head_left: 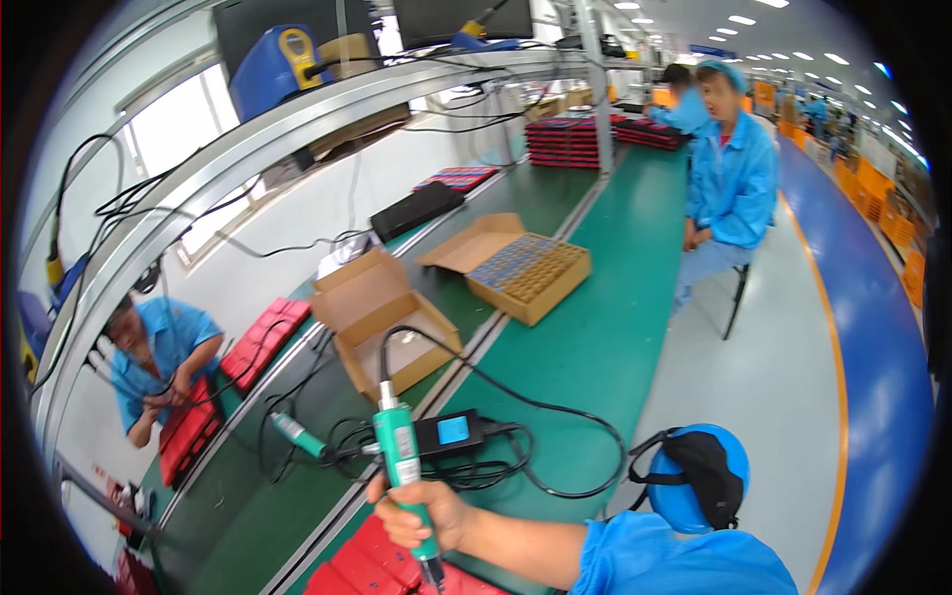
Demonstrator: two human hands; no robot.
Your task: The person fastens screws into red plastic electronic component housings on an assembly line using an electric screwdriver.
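Observation:
My right hand (444, 518), its arm coming in from the lower right in a blue sleeve, is wrapped around a green electric screwdriver (399, 446). The screwdriver stands nearly upright, its black tip pointing down over a red segmented panel (372, 560) at the bottom edge. Whether the tip touches the panel, I cannot tell. A black cable loops from the tool's top to the right. My left hand is out of view.
Beyond lie a black power box (448, 432), a second green screwdriver (297, 434), an open cardboard box (402, 362) and a box of small cylindrical parts (540, 297). A co-worker (164, 362) handles red panels at left; another person (732, 183) sits at right. A blue stool (684, 506) stands nearby.

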